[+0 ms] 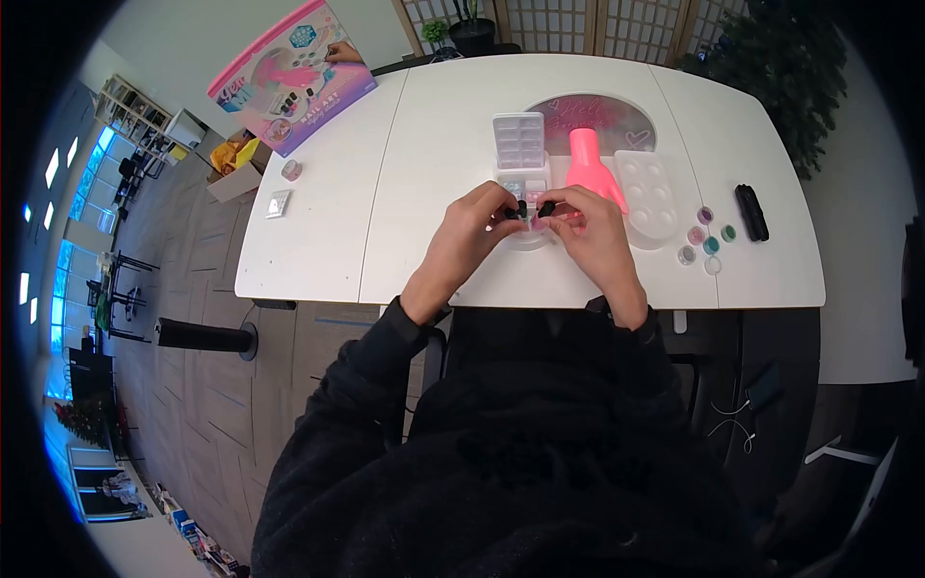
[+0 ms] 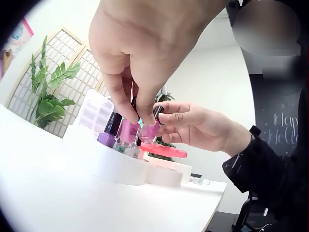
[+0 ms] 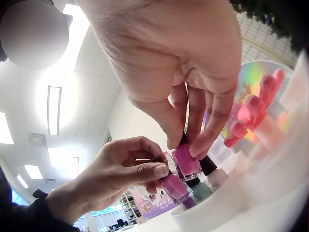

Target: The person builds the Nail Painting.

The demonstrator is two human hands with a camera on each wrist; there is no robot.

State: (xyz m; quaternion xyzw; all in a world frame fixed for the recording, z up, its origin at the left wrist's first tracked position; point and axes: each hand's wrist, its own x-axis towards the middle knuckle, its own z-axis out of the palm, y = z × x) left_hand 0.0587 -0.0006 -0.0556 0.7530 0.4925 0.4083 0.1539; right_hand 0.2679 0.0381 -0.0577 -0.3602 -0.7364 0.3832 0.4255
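Note:
My left hand [image 1: 461,243] pinches a pink polish bottle [image 2: 129,131] by its black cap. Beside it, my right hand [image 1: 599,246] grips another magenta bottle [image 3: 187,160] near the cap. Both bottles are upright or slightly tilted, side by side over a white round-fronted holder [image 2: 120,168]; whether their bases rest in it cannot be told. A purple bottle [image 2: 107,138] with a black cap stands in the holder, and a green one [image 3: 200,191] shows below the held bottles. The pink plastic hand [image 1: 593,173] lies just behind my right hand.
Behind the holder stands a clear compartment case [image 1: 520,142]. To the right are a white tray with round wells [image 1: 647,197], several small glitter jars [image 1: 711,245] and a black case [image 1: 752,213]. A product box [image 1: 294,82] and a small jar [image 1: 292,170] are at the left.

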